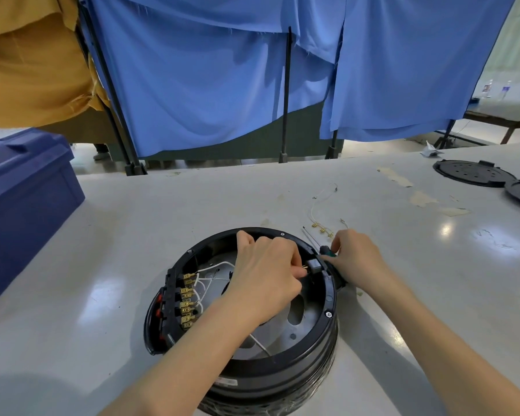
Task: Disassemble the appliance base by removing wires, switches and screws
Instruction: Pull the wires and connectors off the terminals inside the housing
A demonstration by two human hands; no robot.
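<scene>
While a row of brass spade terminals [188,298] sits at the left inside wall of the round black plastic appliance base [282,374] on the white bench [132,220], the left hand [267,271] has its grip pinched on a small brass connector [304,267] beside the grey switch block [314,263] at the right rim; I'd pull straight along the tab, without twisting. The right hand [357,259] rests outside the rim by a green-handled screwdriver [324,250]; its grip cannot be told.
</scene>
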